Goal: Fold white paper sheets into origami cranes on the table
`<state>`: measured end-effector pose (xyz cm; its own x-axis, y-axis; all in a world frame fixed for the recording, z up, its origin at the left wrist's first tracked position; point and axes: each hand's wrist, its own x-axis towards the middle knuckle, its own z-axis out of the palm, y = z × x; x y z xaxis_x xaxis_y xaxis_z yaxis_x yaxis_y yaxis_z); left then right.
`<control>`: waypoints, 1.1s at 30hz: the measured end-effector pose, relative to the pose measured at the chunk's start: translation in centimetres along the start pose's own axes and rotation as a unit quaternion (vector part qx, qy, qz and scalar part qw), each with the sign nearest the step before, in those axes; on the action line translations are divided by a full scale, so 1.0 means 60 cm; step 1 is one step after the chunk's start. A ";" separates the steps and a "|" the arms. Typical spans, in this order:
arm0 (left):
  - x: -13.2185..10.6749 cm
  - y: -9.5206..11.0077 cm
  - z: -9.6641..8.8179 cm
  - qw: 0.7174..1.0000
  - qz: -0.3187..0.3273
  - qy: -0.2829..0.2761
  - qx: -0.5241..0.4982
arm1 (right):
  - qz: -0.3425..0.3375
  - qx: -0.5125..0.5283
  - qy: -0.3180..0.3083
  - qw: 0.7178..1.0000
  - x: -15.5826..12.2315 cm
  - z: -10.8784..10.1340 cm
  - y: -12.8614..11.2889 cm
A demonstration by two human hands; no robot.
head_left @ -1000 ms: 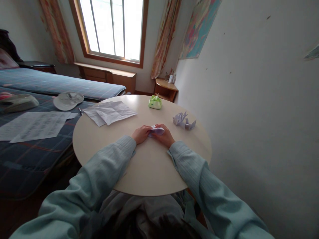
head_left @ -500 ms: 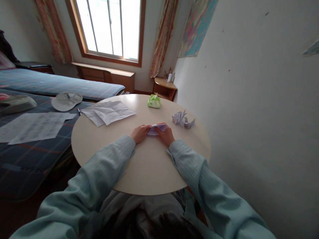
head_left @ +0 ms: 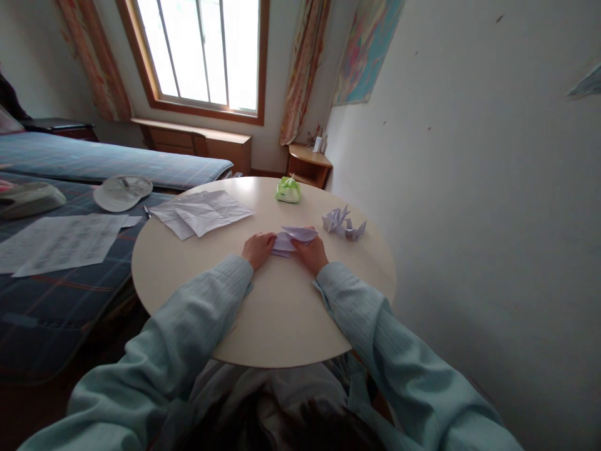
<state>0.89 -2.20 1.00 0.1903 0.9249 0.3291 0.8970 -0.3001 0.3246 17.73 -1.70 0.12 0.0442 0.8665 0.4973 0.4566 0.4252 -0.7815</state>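
Note:
A small pale lilac folded paper (head_left: 292,238) rests on the round cream table (head_left: 263,313), near its middle. My left hand (head_left: 258,248) pinches the paper's left end, fingers curled. My right hand (head_left: 310,252) grips its right side, with a flap lifted above the fingers. Both arms wear light blue sleeves.
Finished folded paper figures (head_left: 342,224) lie to the right, a green tissue pack (head_left: 288,190) sits at the far edge, and creased white sheets (head_left: 206,212) lie on the left. A bed (head_left: 61,263) with printed papers and a white cap (head_left: 122,190) is on the left; a wall is close on the right.
The paper has opened out between my hands: a flap on the right has been raised and spread. Both hands stayed in about the same place on the table.

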 end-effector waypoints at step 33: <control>-0.001 0.000 0.008 0.970 0.172 -0.061 -0.160 | 0.064 -0.052 -0.045 0.996 0.005 0.000 0.010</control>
<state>1.07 -2.17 0.57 0.5195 0.7724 0.3654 0.6063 -0.6346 0.4793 18.03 -1.18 -0.22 0.0303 0.9337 0.3568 0.5425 0.2845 -0.7904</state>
